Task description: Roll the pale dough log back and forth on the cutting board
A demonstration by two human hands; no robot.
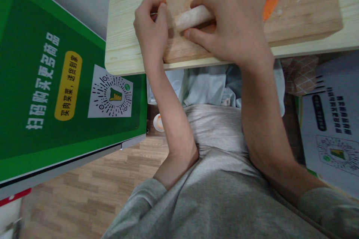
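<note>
Gray shirt (213, 194) fills the foreground; beyond, the wooden board (303, 22) sits close to the near edge of the table (123, 44), with tabletop room on its left. Right hand (238, 18) wraps over the rolling pin (193, 18), on the board; left hand (151, 26) curls at its left edge, contents impossible to tell. The pin's long axis slants from near left to far right

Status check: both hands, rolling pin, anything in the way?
Left hand curled by wooden board's left edge, contents unclear. Right hand over rolling pin, covering its middle. Orange piece showing beside pin, partly hidden.
</note>
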